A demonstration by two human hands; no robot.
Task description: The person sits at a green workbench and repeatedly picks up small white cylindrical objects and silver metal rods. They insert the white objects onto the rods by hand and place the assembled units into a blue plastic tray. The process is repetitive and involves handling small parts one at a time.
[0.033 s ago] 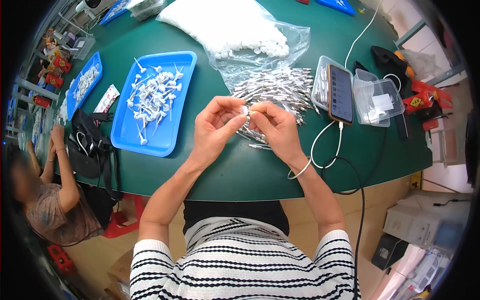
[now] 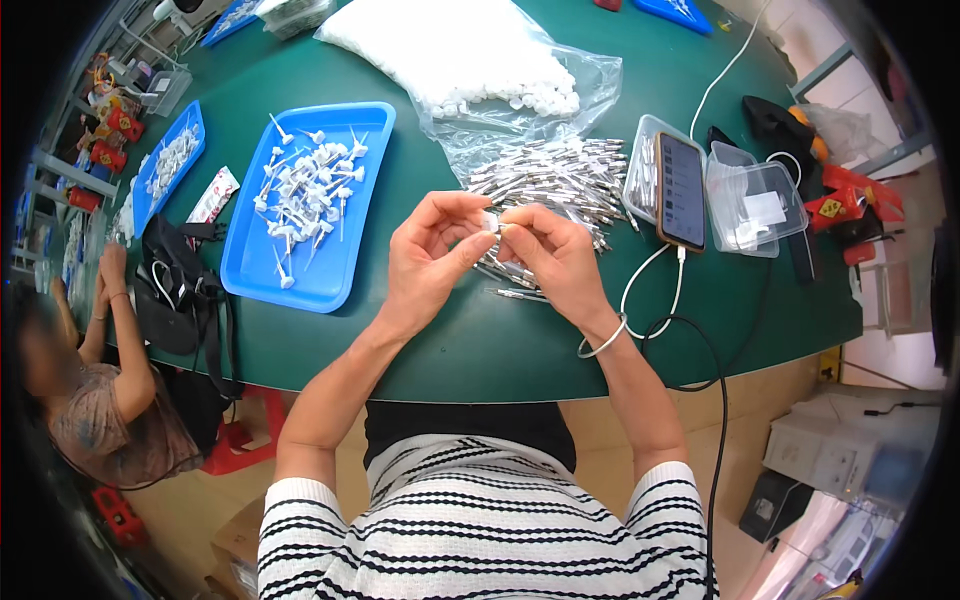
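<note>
White cap (image 2: 489, 220) sits toward the view's twelve o'clock, pinched in the left hand (image 2: 425, 258); the right hand (image 2: 560, 265), at its four o'clock, has fingertips together, on what I cannot tell. Steady, straight alignment likely helps.

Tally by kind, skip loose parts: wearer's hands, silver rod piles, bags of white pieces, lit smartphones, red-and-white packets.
Left hand and right hand: 2
Silver rod pile: 1
Bag of white pieces: 1
Lit smartphone: 1
Red-and-white packet: 1
Total: 6
</note>
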